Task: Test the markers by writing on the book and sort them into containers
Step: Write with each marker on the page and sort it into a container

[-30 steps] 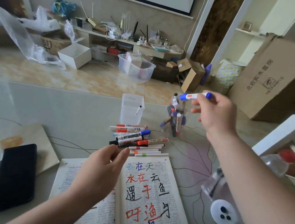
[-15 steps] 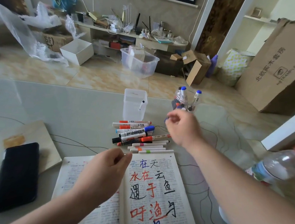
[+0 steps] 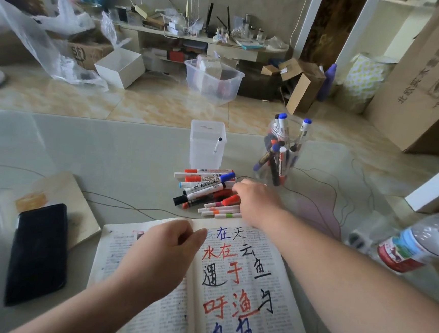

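We count two containers: tub (image 3: 201, 148) (one marker (image 3: 218, 145)), jar (image 3: 296, 167) (several). Our left hand (image 3: 162, 257), fingers loosely curled, rests on one book (image 3: 229, 281); right hand (image 3: 256, 201) at the pile (image 3: 205, 189), fingers' state indiscernible.

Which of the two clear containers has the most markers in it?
The round jar, right of the square tub: it holds several markers standing upright, the tub just one.

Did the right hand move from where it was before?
Yes. The right hand came down from beside the jar to the marker pile, closer to the book.
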A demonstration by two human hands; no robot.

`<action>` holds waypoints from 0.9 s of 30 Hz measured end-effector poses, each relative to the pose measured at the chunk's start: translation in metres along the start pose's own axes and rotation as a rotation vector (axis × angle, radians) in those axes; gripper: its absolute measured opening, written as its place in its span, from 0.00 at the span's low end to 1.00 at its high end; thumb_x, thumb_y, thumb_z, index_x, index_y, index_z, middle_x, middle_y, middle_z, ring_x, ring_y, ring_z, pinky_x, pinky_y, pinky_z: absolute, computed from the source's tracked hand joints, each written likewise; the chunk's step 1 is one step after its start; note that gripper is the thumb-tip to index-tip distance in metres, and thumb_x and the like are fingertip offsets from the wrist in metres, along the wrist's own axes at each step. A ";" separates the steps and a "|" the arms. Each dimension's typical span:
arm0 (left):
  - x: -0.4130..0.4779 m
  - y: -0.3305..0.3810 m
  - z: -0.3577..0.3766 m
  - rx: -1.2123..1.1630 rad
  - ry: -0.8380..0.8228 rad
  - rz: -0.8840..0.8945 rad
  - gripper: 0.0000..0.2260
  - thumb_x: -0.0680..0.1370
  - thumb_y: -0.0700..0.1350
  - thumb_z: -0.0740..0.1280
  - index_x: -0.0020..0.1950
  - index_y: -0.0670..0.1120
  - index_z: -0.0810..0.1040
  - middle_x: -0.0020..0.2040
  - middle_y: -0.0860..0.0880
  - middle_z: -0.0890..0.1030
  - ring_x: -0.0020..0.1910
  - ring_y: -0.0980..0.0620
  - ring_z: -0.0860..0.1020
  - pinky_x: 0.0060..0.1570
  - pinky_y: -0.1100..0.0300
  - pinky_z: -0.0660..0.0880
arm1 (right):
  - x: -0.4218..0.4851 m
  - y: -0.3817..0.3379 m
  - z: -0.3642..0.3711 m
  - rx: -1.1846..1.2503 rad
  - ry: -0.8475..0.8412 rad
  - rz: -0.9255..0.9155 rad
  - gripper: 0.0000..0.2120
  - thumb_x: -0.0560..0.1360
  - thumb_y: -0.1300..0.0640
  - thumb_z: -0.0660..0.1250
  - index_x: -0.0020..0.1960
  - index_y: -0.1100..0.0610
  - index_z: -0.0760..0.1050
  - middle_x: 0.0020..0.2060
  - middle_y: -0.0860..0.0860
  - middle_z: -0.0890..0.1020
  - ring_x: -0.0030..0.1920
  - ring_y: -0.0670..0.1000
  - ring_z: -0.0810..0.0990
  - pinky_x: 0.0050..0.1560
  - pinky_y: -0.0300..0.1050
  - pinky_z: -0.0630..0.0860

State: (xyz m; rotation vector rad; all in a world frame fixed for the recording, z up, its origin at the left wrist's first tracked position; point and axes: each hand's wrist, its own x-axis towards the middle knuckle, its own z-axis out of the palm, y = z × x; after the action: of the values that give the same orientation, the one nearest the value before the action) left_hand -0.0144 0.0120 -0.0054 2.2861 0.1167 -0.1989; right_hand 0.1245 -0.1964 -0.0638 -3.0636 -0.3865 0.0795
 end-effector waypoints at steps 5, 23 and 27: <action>0.002 -0.001 0.001 0.057 -0.018 0.013 0.20 0.79 0.59 0.64 0.36 0.46 0.75 0.27 0.52 0.77 0.24 0.56 0.72 0.33 0.55 0.74 | -0.017 0.002 -0.005 0.025 0.196 -0.109 0.07 0.81 0.61 0.62 0.53 0.56 0.79 0.47 0.51 0.81 0.51 0.55 0.76 0.44 0.51 0.76; -0.033 0.007 0.030 0.190 -0.407 0.323 0.08 0.82 0.55 0.60 0.47 0.56 0.77 0.42 0.62 0.80 0.41 0.61 0.78 0.44 0.62 0.75 | -0.194 -0.038 -0.045 0.414 -0.220 -0.172 0.15 0.84 0.42 0.52 0.48 0.48 0.71 0.43 0.46 0.79 0.44 0.51 0.78 0.46 0.53 0.77; -0.034 0.002 0.036 0.191 -0.399 0.276 0.08 0.82 0.53 0.62 0.47 0.53 0.78 0.42 0.64 0.80 0.38 0.61 0.77 0.40 0.64 0.74 | -0.195 -0.038 -0.044 0.391 -0.267 -0.195 0.16 0.85 0.43 0.52 0.52 0.50 0.74 0.49 0.50 0.81 0.43 0.51 0.74 0.44 0.48 0.73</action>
State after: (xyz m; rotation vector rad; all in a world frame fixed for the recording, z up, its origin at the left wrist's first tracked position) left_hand -0.0510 -0.0169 -0.0207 2.3712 -0.4380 -0.5332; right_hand -0.0712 -0.2105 -0.0089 -2.6192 -0.5998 0.4949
